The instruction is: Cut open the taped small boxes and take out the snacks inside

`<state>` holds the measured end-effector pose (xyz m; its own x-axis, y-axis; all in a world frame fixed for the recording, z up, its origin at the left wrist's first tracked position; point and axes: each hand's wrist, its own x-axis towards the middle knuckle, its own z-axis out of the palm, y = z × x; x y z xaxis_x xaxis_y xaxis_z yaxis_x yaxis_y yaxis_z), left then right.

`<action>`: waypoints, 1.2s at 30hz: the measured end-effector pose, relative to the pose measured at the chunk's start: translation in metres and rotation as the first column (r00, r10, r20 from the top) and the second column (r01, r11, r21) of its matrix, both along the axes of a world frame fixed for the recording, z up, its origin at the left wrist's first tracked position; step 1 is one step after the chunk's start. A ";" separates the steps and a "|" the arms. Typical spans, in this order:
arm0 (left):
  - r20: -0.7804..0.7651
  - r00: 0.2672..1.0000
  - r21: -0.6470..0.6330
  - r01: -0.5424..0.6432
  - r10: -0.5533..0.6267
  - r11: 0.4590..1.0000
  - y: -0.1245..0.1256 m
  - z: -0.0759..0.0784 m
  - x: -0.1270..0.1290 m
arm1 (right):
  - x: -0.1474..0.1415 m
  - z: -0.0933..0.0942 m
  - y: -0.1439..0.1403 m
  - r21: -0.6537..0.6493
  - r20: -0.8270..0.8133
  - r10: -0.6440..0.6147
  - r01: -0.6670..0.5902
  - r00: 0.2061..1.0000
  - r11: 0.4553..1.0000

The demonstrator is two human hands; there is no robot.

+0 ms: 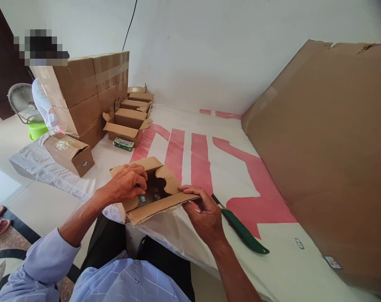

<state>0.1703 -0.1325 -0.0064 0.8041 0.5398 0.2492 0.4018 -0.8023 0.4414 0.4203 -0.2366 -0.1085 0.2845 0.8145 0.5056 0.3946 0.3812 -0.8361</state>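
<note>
A small open cardboard box [165, 203] sits at the near edge of a white sheet with red markings [209, 167]. Small dark items lie inside it. My left hand [126, 182] rests on the box's left side with fingers curled over the opening. My right hand [204, 214] grips the front right flap of the same box. A green-handled knife [243, 233] lies on the sheet just right of my right hand.
A large flat cardboard sheet [329, 159] leans on the wall at right. Stacked sealed cartons [83, 92] and several small open boxes [127, 126] stand at back left, with another person partly hidden behind them. A fan [22, 102] stands on the floor at left.
</note>
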 end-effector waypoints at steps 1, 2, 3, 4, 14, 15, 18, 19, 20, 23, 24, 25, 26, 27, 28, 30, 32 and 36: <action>0.007 1.000 0.006 0.001 -0.001 1.000 -0.001 0.001 -0.001 | 0.000 0.000 0.000 0.004 0.006 0.002 -0.003 1.000 1.000; 0.028 1.000 0.009 -0.003 0.003 1.000 -0.002 0.003 -0.002 | 0.000 0.000 0.000 0.006 0.013 0.004 -0.004 1.000 1.000; 0.063 0.998 0.002 -0.014 0.014 1.000 -0.005 0.005 -0.004 | 0.000 0.000 0.000 0.007 0.020 0.004 -0.004 1.000 1.000; 0.107 0.994 -0.013 -0.031 0.032 0.999 -0.008 0.006 -0.008 | 0.000 0.000 0.000 0.008 0.027 0.004 -0.004 1.000 1.000; 0.144 0.951 -0.217 -0.240 0.274 0.946 -0.076 -0.009 -0.071 | -0.001 0.006 -0.005 -0.029 0.046 0.010 -0.008 0.999 1.000; 0.147 0.935 -0.247 -0.280 0.321 0.928 -0.078 -0.014 -0.074 | -0.003 0.008 -0.006 -0.047 0.056 0.002 0.001 0.998 0.999; 0.217 0.837 -0.410 -0.389 0.503 0.825 -0.071 -0.032 -0.077 | -0.012 0.014 -0.008 -0.113 0.079 -0.022 0.031 0.997 0.993; 0.247 0.794 -0.477 -0.400 0.556 0.782 -0.064 -0.039 -0.076 | -0.016 0.015 -0.007 -0.139 0.073 -0.023 0.033 0.997 0.990; 0.277 0.752 -0.542 -0.392 0.598 0.744 -0.057 -0.045 -0.074 | -0.020 0.016 -0.007 -0.163 0.061 -0.023 0.033 0.998 0.986; 0.342 0.656 -0.680 -0.321 0.673 0.659 -0.036 -0.061 -0.069 | -0.027 0.012 -0.002 -0.195 0.002 -0.034 0.034 0.999 0.980; 0.351 0.631 -0.703 -0.310 0.692 0.640 -0.031 -0.065 -0.068 | -0.027 0.009 0.000 -0.204 -0.026 -0.029 0.023 0.999 0.979; 0.355 0.609 -0.715 -0.313 0.710 0.626 -0.027 -0.069 -0.068 | -0.025 0.006 0.001 -0.219 -0.061 -0.007 -0.006 0.998 0.976; 0.356 0.594 -0.718 -0.319 0.721 0.618 -0.025 -0.072 -0.068 | -0.021 0.002 0.002 -0.245 -0.103 0.040 -0.065 0.994 0.967; 0.359 0.589 -0.717 -0.322 0.724 0.618 -0.023 -0.074 -0.068 | -0.017 -0.001 0.002 -0.282 -0.150 0.107 -0.147 0.983 0.948; 0.365 0.588 -0.714 -0.321 0.722 0.622 -0.023 -0.075 -0.069 | -0.013 -0.004 0.002 -0.320 -0.197 0.183 -0.239 0.963 0.917; 0.382 0.594 -0.709 -0.304 0.709 0.636 -0.023 -0.078 -0.069 | -0.006 -0.010 -0.002 -0.381 -0.282 0.320 -0.412 0.904 0.828; 0.403 0.609 -0.705 -0.271 0.684 0.656 -0.021 -0.079 -0.069 | -0.004 -0.015 -0.007 -0.409 -0.371 0.396 -0.531 0.840 0.742; 0.444 0.652 -0.687 -0.193 0.615 0.701 -0.007 -0.080 -0.068 | -0.014 -0.030 -0.009 -0.370 -0.501 0.407 -0.614 0.764 0.697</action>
